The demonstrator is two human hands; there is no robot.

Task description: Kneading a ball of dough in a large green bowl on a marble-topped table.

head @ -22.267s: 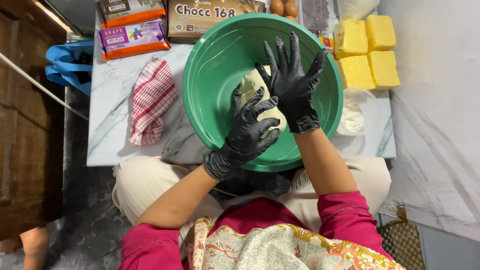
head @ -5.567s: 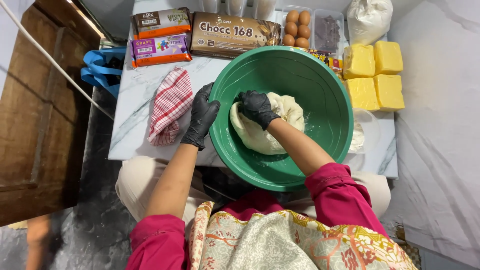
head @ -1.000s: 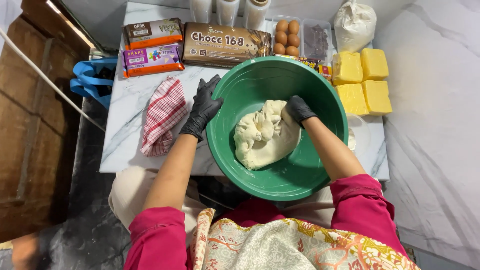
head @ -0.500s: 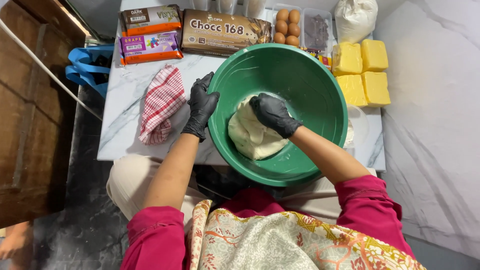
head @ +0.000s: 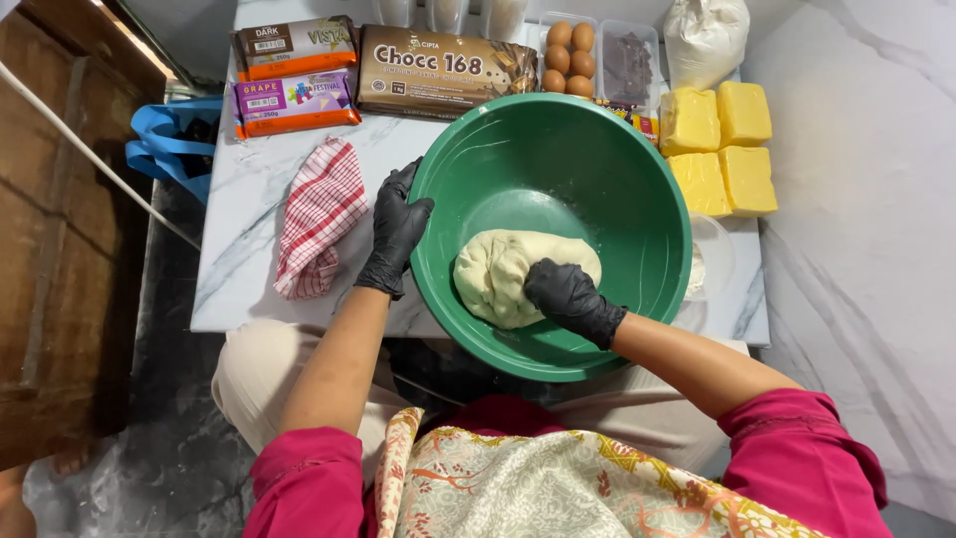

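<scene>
The soft, pale yellow lump of dough (head: pixel 513 274) sits low in the big round green plastic bowl (head: pixel 558 159), a little toward the near side. The right hand (head: pixel 566 297), in a black glove, is curled into a fist and pushes down on the near end of the dough, with nothing pinched inside it. The left hand (head: pixel 394 231), also in a black glove, wraps its fingers over the bowl's left rim and holds it tight. The bowl rests at the near edge of the small white marble table (head: pixel 249 239) and even hangs over it, above the person's lap. A hard push on that side could tip the bowl, or make it slide off, if the left hand lets go. Sticky dough could also cling to the glove and pull up. A red and white checked cloth (head: pixel 319 217) lies just beside the left hand. At the far side are brown eggs (head: pixel 568 58) in a clear tray and four yellow butter blocks (head: pixel 717 144) near the bowl, so a sliding bowl could bump them.
</scene>
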